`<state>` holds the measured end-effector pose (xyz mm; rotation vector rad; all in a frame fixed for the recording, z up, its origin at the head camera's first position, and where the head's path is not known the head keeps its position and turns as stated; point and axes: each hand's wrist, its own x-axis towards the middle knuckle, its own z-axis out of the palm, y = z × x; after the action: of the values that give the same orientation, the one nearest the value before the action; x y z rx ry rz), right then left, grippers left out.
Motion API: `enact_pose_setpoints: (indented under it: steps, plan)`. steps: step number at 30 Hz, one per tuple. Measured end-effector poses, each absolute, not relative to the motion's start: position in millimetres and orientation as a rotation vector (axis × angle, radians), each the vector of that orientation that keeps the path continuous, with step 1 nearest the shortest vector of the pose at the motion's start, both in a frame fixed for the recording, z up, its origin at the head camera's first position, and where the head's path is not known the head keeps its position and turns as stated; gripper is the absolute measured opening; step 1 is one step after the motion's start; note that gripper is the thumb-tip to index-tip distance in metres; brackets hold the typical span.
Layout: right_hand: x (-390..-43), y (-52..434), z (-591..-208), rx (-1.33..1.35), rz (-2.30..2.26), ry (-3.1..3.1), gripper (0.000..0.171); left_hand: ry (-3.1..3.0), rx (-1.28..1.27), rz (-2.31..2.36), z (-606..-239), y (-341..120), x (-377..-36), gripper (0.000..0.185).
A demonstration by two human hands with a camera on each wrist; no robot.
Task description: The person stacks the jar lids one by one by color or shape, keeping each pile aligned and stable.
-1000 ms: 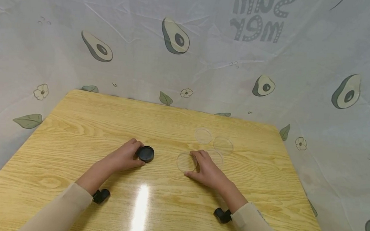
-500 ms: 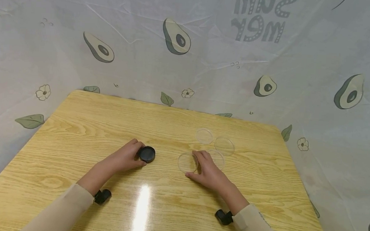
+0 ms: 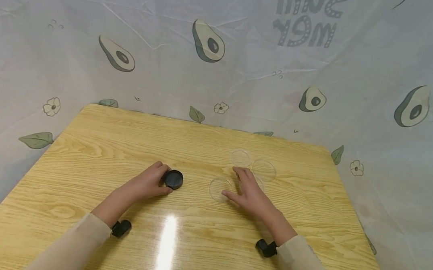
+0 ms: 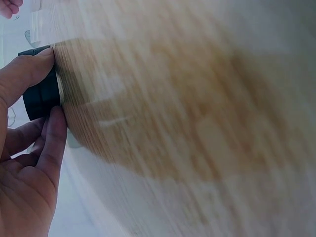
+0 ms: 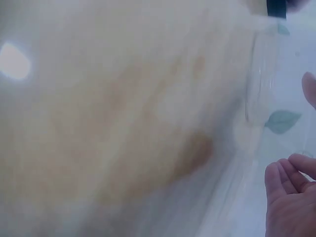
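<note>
My left hand (image 3: pixel 149 183) grips a short black round container (image 3: pixel 174 179), shallowly hollow on top, on the wooden table. The left wrist view shows the thumb and fingers on opposite sides of the black container (image 4: pixel 43 96). My right hand (image 3: pixel 253 196) is spread with a gap between thumb and fingers, holding nothing. Its thumb overlaps the right side of a clear round dish (image 3: pixel 217 188) in the head view; contact cannot be told. Behind the hand, another clear dish (image 3: pixel 259 184) is partly hidden. In the right wrist view, a clear dish (image 5: pixel 259 79) stands apart from the fingers.
Two more clear discs, one (image 3: pixel 240 158) farther back and one (image 3: pixel 264 170) to its right, lie on the wood-grain table (image 3: pixel 129 139). A pale printed curtain (image 3: pixel 161 80) hangs behind the table's far edge. A bright reflection crosses the front of the tabletop.
My right hand has let go of the nearest clear dish and moved slightly right and back, its fingers wider apart. The left hand keeps its grip on the black container.
</note>
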<state>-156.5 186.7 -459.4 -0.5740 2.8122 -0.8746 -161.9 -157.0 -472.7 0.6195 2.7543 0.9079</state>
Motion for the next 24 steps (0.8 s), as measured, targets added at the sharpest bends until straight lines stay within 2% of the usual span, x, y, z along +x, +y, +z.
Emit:
enact_pose_setpoints:
  steps: [9, 24]
  plan:
    - [-190.1, 202.3, -453.7, -0.477, -0.952, 2.865, 0.081, 2.752, 0.631, 0.918, -473.0, -156.9, -162.4, 0.047]
    - [-228.7, 206.0, -458.1, -0.378, -0.898, 2.866, 0.088, 2.751, 0.62, 0.926, -473.5, -157.3, -161.6, 0.046]
